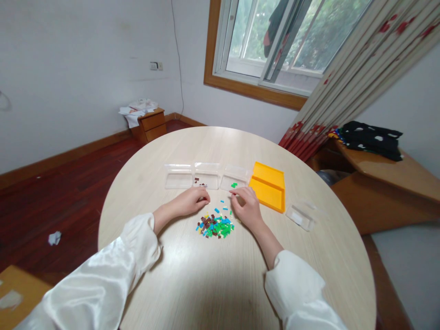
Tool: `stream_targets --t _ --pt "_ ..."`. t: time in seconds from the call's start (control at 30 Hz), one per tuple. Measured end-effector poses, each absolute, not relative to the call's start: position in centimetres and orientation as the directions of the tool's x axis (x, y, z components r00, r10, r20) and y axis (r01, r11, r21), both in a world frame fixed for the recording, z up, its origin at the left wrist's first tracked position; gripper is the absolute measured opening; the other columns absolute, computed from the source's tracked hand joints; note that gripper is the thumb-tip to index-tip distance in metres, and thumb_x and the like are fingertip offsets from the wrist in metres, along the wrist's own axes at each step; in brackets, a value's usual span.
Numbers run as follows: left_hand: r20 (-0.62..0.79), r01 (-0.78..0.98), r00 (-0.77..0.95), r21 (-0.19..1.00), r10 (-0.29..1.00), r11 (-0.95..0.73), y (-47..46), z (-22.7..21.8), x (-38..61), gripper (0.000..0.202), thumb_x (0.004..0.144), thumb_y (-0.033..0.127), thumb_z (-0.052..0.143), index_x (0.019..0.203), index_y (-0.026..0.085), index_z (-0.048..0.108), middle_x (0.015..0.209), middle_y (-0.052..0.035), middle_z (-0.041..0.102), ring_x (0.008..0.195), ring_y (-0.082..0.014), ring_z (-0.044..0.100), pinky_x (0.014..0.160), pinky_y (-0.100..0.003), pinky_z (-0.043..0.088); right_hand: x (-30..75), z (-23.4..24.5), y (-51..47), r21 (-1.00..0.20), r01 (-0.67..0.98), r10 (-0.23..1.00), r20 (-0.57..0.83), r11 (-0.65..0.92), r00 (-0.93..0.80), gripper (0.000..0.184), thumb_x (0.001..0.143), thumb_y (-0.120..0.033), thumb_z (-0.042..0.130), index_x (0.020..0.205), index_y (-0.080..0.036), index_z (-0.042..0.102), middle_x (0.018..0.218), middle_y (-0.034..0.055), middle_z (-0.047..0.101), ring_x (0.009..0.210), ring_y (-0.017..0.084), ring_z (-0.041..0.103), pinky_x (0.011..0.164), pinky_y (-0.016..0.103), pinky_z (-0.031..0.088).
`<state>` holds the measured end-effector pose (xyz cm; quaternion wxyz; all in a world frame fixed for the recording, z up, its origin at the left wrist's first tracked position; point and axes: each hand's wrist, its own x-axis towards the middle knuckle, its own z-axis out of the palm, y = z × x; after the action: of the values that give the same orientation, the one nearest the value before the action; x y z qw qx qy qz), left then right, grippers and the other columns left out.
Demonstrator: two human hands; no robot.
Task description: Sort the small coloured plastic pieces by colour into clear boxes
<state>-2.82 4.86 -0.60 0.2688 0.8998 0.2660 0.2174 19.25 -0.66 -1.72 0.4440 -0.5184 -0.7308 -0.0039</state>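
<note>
Two risks noted: with your left hand (pixel 190 201) and right hand (pixel 248 210) curled narrow near the brick pile (pixel 216 226) on the table (pixel 223 142), contents impossible to tell, a dragging wrist could scatter it or a lax pinch drop something.

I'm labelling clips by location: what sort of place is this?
Probably a room in a home: a patterned curtain by the window, and a small drawer cabinet against the wall.
</note>
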Motion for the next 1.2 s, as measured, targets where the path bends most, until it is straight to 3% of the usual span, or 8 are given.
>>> stream_targets --t 0.17,0.37,0.63,0.9,1.1,1.2 --pt "0.230 0.350 0.778 0.614 0.585 -0.707 4.7 -0.4 -2.8 0.015 0.081 0.011 0.051 0.084 0.013 0.065 0.081 -0.0058 0.063 0.077 -0.0153 0.056 0.075 -0.028 0.045 19.0 -1.6 -0.9 -0.414 0.742 0.744 0.646 0.528 -0.169 0.016 0.078 -0.010 0.050 0.078 -0.020 0.062 0.075 0.0045 0.062 0.078 0.020 0.055 0.073 0.036 0.044" --pt "0.233 0.273 0.813 0.658 0.534 -0.702 4.4 -0.2 -2.7 0.012 0.079 0.010 0.053 0.078 0.013 0.065 0.079 -0.0042 0.061 0.075 -0.0130 0.056 0.073 -0.025 0.045 19.2 -1.9 -0.7 -0.425 0.743 0.747 0.648 0.518 -0.150 0.016 0.076 -0.008 0.050 0.077 -0.021 0.060 0.075 0.0041 0.061 0.078 0.020 0.054 0.072 0.036 0.044" --pt "0.169 0.217 0.870 0.711 0.463 -0.669 3.5 0.4 -2.4 0.015 0.078 0.013 0.059 0.087 0.016 0.070 0.086 -0.0037 0.058 0.079 -0.0116 0.056 0.078 -0.024 0.045 19.1 -1.8 -0.7 -0.426 0.737 0.736 0.662 0.525 -0.142 0.016 0.076 -0.008 0.050 0.077 -0.021 0.060 0.074 0.0043 0.061 0.077 0.021 0.054 0.072 0.036 0.045" --pt "0.166 0.203 0.871 0.736 0.462 -0.645 3.4 0.1 -2.1 0.010 0.072 0.011 0.060 0.077 0.014 0.068 0.084 -0.0038 0.059 0.080 -0.0124 0.056 0.079 -0.025 0.044 19.1 -1.8 -0.7 -0.421 0.738 0.732 0.666 0.528 -0.144 0.015 0.076 -0.008 0.050 0.076 -0.021 0.060 0.074 0.0046 0.061 0.077 0.021 0.055 0.071 0.036 0.045" --pt "0.060 0.290 0.781 0.847 0.622 -0.445 3.7 0.3 -2.4 0.010 0.071 0.015 0.057 0.076 0.011 0.064 0.063 0.0007 0.056 0.057 -0.0085 0.047 0.055 -0.021 0.037 19.1 -1.9 -0.7 -0.441 0.729 0.740 0.659 0.524 -0.134 0.017 0.075 -0.008 0.050 0.076 -0.022 0.060 0.075 0.0038 0.061 0.077 0.021 0.054 0.072 0.037 0.045" --pt "0.006 0.300 0.770 0.879 0.638 -0.370 4.0 0.8 -2.9 0.012 0.072 0.020 0.057 0.075 0.011 0.064 0.057 0.0025 0.052 0.052 -0.0074 0.042 0.051 -0.020 0.032 19.1 -1.9 -0.7 -0.442 0.728 0.740 0.660 0.525 -0.132 0.016 0.075 -0.009 0.050 0.075 -0.022 0.060 0.074 0.0037 0.061 0.076 0.021 0.054 0.072 0.036 0.044"
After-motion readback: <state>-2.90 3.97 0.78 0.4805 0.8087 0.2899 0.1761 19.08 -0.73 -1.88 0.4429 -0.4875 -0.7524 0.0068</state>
